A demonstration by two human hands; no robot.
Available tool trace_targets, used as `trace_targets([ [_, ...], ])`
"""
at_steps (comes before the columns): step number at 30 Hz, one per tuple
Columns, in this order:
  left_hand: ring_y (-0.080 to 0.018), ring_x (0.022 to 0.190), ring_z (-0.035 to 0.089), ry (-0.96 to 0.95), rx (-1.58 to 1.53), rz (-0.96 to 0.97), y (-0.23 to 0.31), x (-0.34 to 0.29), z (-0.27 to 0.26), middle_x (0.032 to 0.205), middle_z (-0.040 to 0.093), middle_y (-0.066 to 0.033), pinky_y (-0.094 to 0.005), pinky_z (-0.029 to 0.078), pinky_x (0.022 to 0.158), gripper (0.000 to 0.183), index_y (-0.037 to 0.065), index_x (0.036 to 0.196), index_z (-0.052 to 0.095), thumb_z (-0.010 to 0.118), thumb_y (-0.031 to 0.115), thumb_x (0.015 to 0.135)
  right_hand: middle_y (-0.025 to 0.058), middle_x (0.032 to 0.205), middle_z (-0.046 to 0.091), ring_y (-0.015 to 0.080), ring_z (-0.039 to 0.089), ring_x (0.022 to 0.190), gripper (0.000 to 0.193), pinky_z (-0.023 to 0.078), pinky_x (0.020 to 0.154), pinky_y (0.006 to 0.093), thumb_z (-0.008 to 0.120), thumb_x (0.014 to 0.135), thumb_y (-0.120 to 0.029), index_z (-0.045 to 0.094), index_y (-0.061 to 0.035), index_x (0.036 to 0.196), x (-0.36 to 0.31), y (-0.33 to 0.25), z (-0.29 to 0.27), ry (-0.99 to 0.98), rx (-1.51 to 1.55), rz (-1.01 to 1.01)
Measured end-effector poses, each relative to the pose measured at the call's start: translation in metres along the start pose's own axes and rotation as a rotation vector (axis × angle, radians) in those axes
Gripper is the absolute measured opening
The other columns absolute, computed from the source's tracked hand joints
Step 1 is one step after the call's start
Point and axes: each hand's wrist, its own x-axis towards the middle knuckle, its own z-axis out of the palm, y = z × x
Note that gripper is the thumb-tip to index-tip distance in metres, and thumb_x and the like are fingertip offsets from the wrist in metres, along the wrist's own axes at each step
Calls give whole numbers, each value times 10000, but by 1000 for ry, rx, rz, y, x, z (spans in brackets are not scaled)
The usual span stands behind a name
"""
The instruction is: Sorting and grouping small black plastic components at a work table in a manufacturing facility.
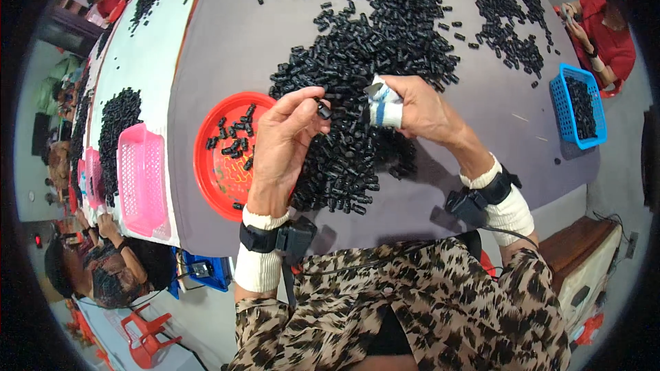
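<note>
Between the thumb and fingers of my left hand (280,141) is a small black cylindrical part (322,110), held in a pinch. My right hand (427,113) is closed around a small knife (385,107) whose grip is wrapped in white material with blue marks. Its short grey blade points toward my left hand, and a gap separates the blade from the part. Both hands are above a large heap of similar black parts (350,158). Left of my left hand, a round red tray (206,165) contains several loose black parts, and my wrist hides some of its right side.
A pink basket (142,182) stands on the white table at left. At right, a blue basket (579,106) with black parts sits by the edge of the grey-covered table (227,41). Other people work around the tables. A cable runs from the device on my right wrist.
</note>
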Motion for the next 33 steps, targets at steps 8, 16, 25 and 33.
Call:
trace_targets([
  [8, -77, 725, 562, -64, -266, 77, 30, -22, 16, 877, 614, -87, -208, 462, 654, 229, -28, 1054, 550, 561, 111, 872, -38, 662, 535, 24, 439, 628, 203, 393, 559, 209, 705, 742, -140, 574, -30, 850, 12, -41, 41, -17, 104, -237],
  [16, -64, 703, 531, 65, -58, 190, 36, -32, 25, 801, 583, -14, -206, 443, 639, 234, -31, 1061, 565, 532, 132, 897, -25, 703, 530, 52, 446, 644, 230, 397, 585, 229, 682, 762, -157, 566, -15, 901, 12, -56, 49, -23, 34, -134],
  [25, -82, 705, 552, 47, 22, 224, 42, -36, 28, 816, 599, -29, -210, 460, 659, 221, -21, 1052, 571, 586, 62, 848, -37, 658, 519, 31, 455, 516, 218, 371, 453, 193, 657, 793, -203, 552, -51, 909, 15, -49, 50, -90, 170, -64],
  [33, -69, 659, 551, 124, 32, 229, 34, -31, 31, 785, 602, -26, -202, 461, 620, 187, -8, 1007, 600, 590, 101, 856, -44, 584, 482, 35, 416, 427, 225, 300, 370, 195, 671, 786, -233, 539, -72, 872, 17, -35, 53, -78, 273, -57],
])
